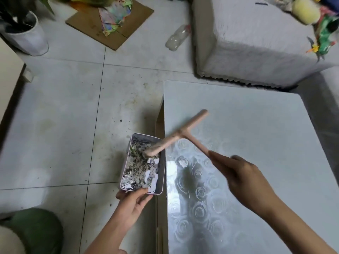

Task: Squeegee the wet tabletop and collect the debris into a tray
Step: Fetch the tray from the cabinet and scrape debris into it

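A pale pink T-shaped squeegee [181, 133] lies across the left edge of the white glossy tabletop [256, 125]. Its blade's lower end hangs over the tray. My right hand [242, 178] grips the squeegee's handle end above the table. My left hand [134, 197] pinches the near rim of a small rectangular tray [162, 177], holding it just below and against the table's left edge. The tray holds grey crumbs, green bits and torn paper scraps. A small paper scrap [182, 163] lies on the tabletop near the edge.
Tiled floor [73, 116] with scattered dirt specks lies left of the table. A covered white box [247, 43] stands behind the table, a plastic bottle [177, 38] beside it. Cardboard with coloured paper [110, 21] and a white plant pot [27, 35] sit far left.
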